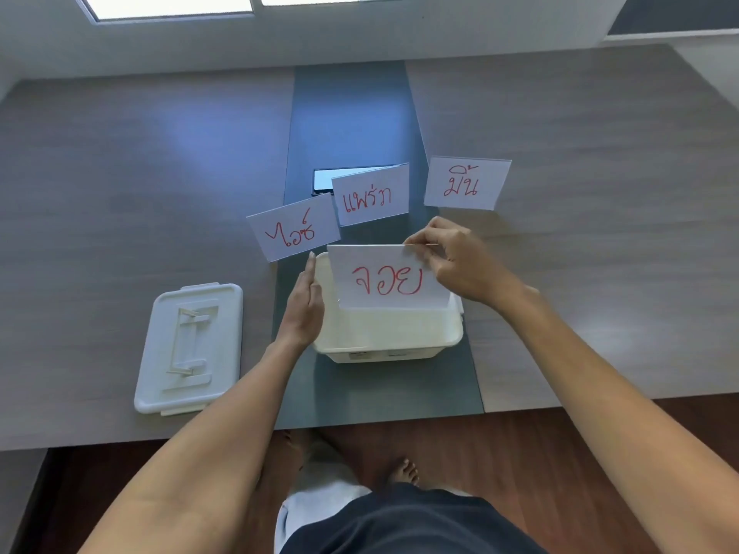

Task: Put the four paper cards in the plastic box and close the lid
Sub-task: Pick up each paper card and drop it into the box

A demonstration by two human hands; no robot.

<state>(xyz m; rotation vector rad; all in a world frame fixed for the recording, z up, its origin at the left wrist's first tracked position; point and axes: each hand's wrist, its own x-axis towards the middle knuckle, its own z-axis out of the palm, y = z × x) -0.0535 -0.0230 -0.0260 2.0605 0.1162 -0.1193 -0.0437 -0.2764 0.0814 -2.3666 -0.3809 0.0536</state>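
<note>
An open white plastic box [388, 345] stands on the table in front of me. My right hand [460, 261] pinches the top right edge of a white paper card [384, 279] with red writing, held upright with its lower edge inside the box. My left hand [306, 301] rests flat against the box's left side, fingers straight. Three more white cards with red writing stand behind the box: a left card [294, 231], a middle card [370, 195] and a right card [466, 183]. The white lid [190, 347] lies flat to the left of the box.
A dark strip [348, 113] runs down the middle of the grey wooden table. A black recessed panel [322, 181] sits behind the middle card. The table's front edge is near my body, with brown floor and my bare feet below.
</note>
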